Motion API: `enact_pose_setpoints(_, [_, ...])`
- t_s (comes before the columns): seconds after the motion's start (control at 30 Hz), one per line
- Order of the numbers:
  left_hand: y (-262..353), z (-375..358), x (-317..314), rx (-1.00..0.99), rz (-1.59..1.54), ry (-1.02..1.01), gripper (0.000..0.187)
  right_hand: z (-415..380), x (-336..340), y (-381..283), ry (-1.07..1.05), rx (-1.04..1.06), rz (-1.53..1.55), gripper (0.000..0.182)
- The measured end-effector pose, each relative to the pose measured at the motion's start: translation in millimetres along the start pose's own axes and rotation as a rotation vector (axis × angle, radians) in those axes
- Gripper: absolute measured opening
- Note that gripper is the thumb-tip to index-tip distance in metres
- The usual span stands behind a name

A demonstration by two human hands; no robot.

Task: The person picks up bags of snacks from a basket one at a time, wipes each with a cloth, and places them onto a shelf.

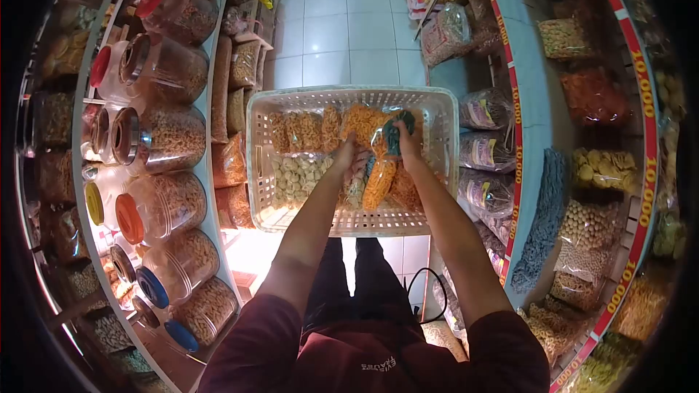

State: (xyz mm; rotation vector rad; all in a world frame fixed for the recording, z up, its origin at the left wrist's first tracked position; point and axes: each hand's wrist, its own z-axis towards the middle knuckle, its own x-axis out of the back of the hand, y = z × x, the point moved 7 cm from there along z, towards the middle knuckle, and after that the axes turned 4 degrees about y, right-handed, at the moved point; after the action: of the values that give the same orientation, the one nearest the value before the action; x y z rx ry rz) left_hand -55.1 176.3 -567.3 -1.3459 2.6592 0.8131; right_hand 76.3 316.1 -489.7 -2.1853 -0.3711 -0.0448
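Both my hands reach into a white plastic basket (352,90) filled with clear bags of snacks. My left hand (348,151) is on a bag of orange snacks (362,122), its fingertips partly hidden. My right hand (406,143) grips a dark green cloth-like bundle (394,129) near the basket's right side. Between and below the hands lies another orange snack bag (380,183). Bags of pale round snacks (297,178) fill the lower left part of the basket, with brown snack bags (302,131) above them.
Shelves of large lidded jars (171,138) line the left side. To the right, shelves hold bagged snacks (489,153), and a grey-blue cloth (542,218) lies on a ledge. Tiled floor (335,29) runs ahead. A black cable loop (428,271) is below the basket.
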Motion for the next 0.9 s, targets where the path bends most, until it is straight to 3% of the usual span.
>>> enact_pose_setpoints(0.07, [-6.6, 26.1, 2.2, 0.041, -0.031, -0.006, 0.089, 20.9, -4.2, 7.8, 0.005, -0.067, -0.022, 0.07])
enact_pose_setpoints(0.17, [-10.4, 35.5, 7.7, -0.006, -0.009, 0.077, 0.084, 42.2, -19.6, 16.7, -0.021, 0.047, -0.174, 0.067])
enact_pose_setpoints(0.3, [-12.4, 29.1, 12.1, -0.001, -0.081, 0.166, 0.054, 6.2, -24.1, -8.4, -0.109, 0.134, -0.157, 0.055])
enact_pose_setpoints(0.4, [0.7, -2.5, 13.5, -0.025, -0.13, 0.097, 0.038, 41.4, -28.9, 61.7, 0.04, 0.204, 0.043, 0.046])
enact_pose_setpoints(0.5, [10.3, -35.1, 16.2, -0.13, -0.185, 0.082, 0.035, -37.1, -19.8, 17.7, -0.019, -0.089, 0.087, 0.048])
enact_pose_setpoints(0.53, [12.6, -44.7, 18.3, -0.111, -0.209, -0.042, 0.035, -41.3, -18.4, 25.2, -0.009, -0.061, 0.153, 0.047])
enact_pose_setpoints(0.63, [34.5, -79.9, 21.0, -0.342, -0.169, 0.121, 0.04, -34.8, -18.5, 50.6, 0.018, 0.027, 0.286, 0.046])
enact_pose_setpoints(0.67, [36.8, -88.1, 29.8, -0.339, -0.135, 0.147, 0.049, -32.0, -17.3, 56.8, 0.028, 0.049, 0.288, 0.046])
enact_pose_setpoints(0.77, [88.0, -151.2, 8.8, -0.636, -0.207, -0.15, 0.052, -83.1, -14.3, 2.4, 0.01, 0.164, 0.423, 0.04])
enact_pose_setpoints(0.8, [98.2, -168.8, 7.6, -0.527, -0.107, -0.222, 0.055, -112.9, -13.9, -27.5, -0.009, 0.178, 0.498, 0.039])
enact_pose_setpoints(0.9, [157.6, -251.8, -19.7, -0.794, -0.287, -0.431, 0.06, -158.4, -13.3, -95.0, -0.088, 0.351, 0.703, 0.034])
